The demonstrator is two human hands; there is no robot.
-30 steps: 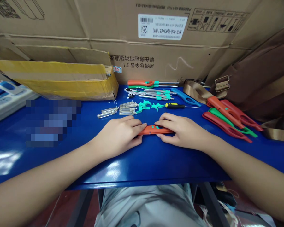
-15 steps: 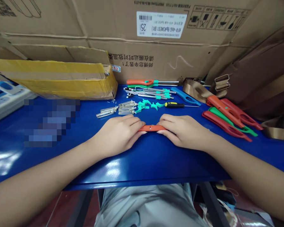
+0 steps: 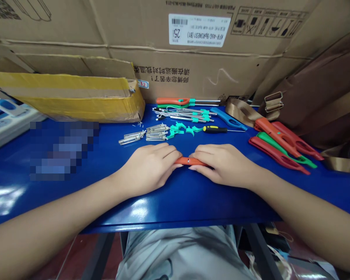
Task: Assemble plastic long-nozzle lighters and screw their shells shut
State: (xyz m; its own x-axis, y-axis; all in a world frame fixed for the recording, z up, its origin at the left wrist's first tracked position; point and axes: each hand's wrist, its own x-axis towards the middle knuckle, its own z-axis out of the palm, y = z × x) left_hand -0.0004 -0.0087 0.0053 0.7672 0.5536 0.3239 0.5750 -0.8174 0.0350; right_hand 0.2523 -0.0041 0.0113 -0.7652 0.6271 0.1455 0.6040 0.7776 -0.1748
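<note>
Pressing down from both ends, the left hand point(image 3: 147, 167) and the right hand point(image 3: 224, 165) close over an orange lighter handle point(image 3: 188, 160) that lies flat on the blue desk point(image 3: 175, 198), near its front edge. Each hand has its fingers curled together on top of the handle with the thumb on the near side, so each pinches one end. Only a short middle stretch of orange shows between the fingertips, with a small pale mark on it. Whether the two halves of the handle are fully seated cannot be told, since the hands cover most of it.

Judging by what lies about, the work is at an early stage. One orange lighter with a teal trigger and metal tube point(image 3: 177, 102) lies at the back and looks complete. Much is still loose: a row of metal tubes with teal collars point(image 3: 186, 114), a cluster of small metal parts point(image 3: 146, 135), several teal triggers point(image 3: 182, 130), a blue handle shell point(image 3: 229, 119), and a pile of red, orange and green handle shells point(image 3: 280, 147) to the right. A yellow-and-black screwdriver point(image 3: 216, 129) lies just beyond the right hand, untouched.
</note>
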